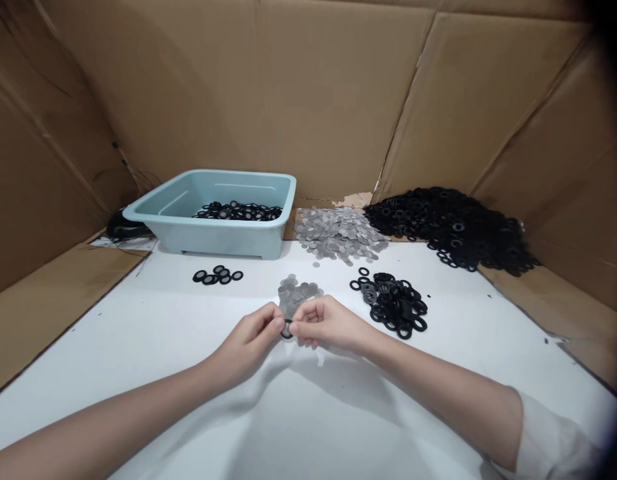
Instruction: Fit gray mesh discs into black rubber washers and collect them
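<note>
My left hand (pixel 253 337) and my right hand (pixel 324 323) meet at the middle of the white table (pixel 188 347), both pinching one small black rubber ring (pixel 287 329) between their fingertips. Just behind the hands lies a small heap of grey mesh discs (pixel 296 293). To the right of my right hand sits a small pile of black rings (pixel 394 301). A short row of finished black rings with mesh (pixel 217 275) lies to the left, behind my left hand.
A pale blue plastic tub (pixel 188 230) with several black rings in it stands at the back left. A large heap of grey discs (pixel 338 233) and a big heap of black rings (pixel 453 227) lie at the back. Cardboard walls (pixel 308 93) enclose the table.
</note>
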Demonstrator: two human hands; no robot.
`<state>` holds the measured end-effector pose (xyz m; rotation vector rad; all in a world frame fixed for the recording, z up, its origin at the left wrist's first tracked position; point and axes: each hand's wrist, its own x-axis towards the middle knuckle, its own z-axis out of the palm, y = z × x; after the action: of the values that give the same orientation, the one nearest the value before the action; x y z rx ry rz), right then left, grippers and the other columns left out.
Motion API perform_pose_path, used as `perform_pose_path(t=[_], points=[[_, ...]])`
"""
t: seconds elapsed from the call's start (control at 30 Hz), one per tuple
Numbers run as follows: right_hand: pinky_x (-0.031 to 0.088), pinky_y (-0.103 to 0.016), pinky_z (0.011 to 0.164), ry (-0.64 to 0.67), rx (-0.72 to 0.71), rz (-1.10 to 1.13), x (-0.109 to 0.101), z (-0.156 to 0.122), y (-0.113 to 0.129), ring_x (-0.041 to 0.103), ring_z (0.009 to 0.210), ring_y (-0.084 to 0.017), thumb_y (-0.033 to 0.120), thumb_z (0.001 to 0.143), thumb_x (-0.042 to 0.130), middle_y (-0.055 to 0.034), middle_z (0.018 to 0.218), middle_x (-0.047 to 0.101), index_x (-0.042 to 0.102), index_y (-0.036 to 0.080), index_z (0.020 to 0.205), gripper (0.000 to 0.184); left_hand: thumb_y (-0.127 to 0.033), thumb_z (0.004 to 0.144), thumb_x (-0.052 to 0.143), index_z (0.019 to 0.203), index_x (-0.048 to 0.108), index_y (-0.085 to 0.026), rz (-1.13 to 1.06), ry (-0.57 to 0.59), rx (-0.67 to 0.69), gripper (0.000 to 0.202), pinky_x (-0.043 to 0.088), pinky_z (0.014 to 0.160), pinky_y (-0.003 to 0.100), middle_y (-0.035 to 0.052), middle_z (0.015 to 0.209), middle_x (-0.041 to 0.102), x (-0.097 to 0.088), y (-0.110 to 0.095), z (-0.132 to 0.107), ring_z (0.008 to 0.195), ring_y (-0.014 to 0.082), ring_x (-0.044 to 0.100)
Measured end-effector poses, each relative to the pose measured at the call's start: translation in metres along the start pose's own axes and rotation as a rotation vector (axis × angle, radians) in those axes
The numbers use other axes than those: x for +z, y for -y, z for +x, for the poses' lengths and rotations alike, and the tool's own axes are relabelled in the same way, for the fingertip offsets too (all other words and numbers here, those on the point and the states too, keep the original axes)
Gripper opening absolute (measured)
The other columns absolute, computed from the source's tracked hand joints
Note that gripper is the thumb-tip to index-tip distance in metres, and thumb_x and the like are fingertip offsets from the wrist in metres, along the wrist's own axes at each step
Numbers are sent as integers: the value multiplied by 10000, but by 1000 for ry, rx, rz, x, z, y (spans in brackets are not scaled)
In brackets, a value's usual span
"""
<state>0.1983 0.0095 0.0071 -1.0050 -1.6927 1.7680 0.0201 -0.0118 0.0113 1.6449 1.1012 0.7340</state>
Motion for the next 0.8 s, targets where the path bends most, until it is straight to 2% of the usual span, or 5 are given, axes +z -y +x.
perform_pose_path(t=[0.1, 0.27, 0.47, 0.63, 0.8], points=[[406, -207, 506, 29, 41, 59, -1, 1, -3, 483, 485, -70, 348, 678, 651, -4, 610, 580, 564, 138, 726, 232, -428, 863, 347, 701, 429, -174, 93, 15, -6, 312, 328, 599, 248, -17, 648, 416, 0, -1, 1, 630, 132, 394], [388, -192, 489, 8, -5, 80, 5, 2, -4, 480, 485, -70, 359, 743, 587, 5, 589, 562, 509, 151, 738, 222, -426, 868, 329, 677, 414, -178, 94, 13, -15, 324, 326, 588, 253, -8, 649, 436, 1, -4, 1, 629, 139, 404], [303, -186, 491, -73, -108, -102, 8, 0, -2, 400, 532, -76, 299, 800, 500, 28, 609, 460, 464, 165, 753, 146, -415, 817, 450, 670, 399, -173, -96, 43, -11, 287, 263, 499, 217, -46, 586, 347, 3, 1, 1, 532, 93, 314], [284, -197, 513, -115, -152, -325, 8, -2, 2, 380, 571, -88, 249, 805, 458, 24, 646, 445, 461, 170, 733, 107, -320, 770, 522, 615, 377, -169, -199, -18, -20, 261, 261, 495, 204, -52, 561, 347, 3, 3, 3, 530, 85, 317], [309, -195, 503, -131, -159, -197, 7, -1, -1, 409, 539, -85, 292, 808, 478, 31, 594, 448, 456, 173, 729, 145, -324, 791, 497, 614, 371, -172, -141, -28, -4, 265, 214, 467, 201, -63, 541, 314, 2, -1, 1, 495, 76, 269]])
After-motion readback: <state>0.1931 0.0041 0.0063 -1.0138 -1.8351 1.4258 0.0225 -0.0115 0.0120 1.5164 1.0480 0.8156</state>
